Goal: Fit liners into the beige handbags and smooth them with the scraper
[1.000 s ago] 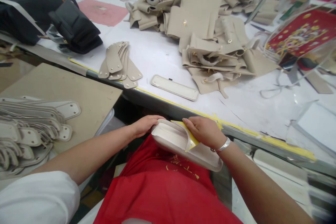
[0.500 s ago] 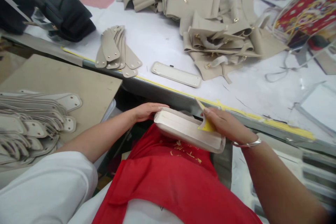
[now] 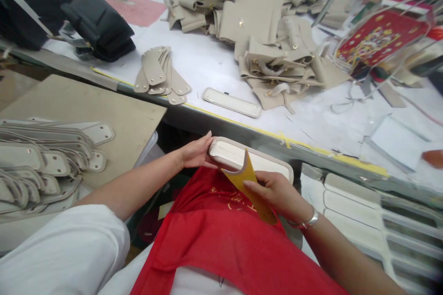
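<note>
My left hand [image 3: 196, 152] is closed on the left end of a cream bag piece [image 3: 226, 153], a long, box-shaped part with rounded ends and a beige rim. The piece lies crosswise between the bench edge and my red apron [image 3: 214, 235]. Pinched between the thumb and fingers of my right hand [image 3: 282, 193] is a yellow card [image 3: 256, 193] with a hollowed, curved end. It slants in front of the bag piece and hides part of it. Whether card and piece touch, I cannot tell.
On the white bench lie a flat cream strip [image 3: 231, 102], a fan of beige straps [image 3: 155, 71], heaped beige bag parts [image 3: 277, 64] and black bags [image 3: 100, 23]. Stacked strips [image 3: 51, 156] cover a board at left. A rack of cream pieces [image 3: 353, 203] stands at right.
My right hand has drawn the yellow card away from the bag piece's top, left and toward my apron. My left hand has turned, its thumb now raised.
</note>
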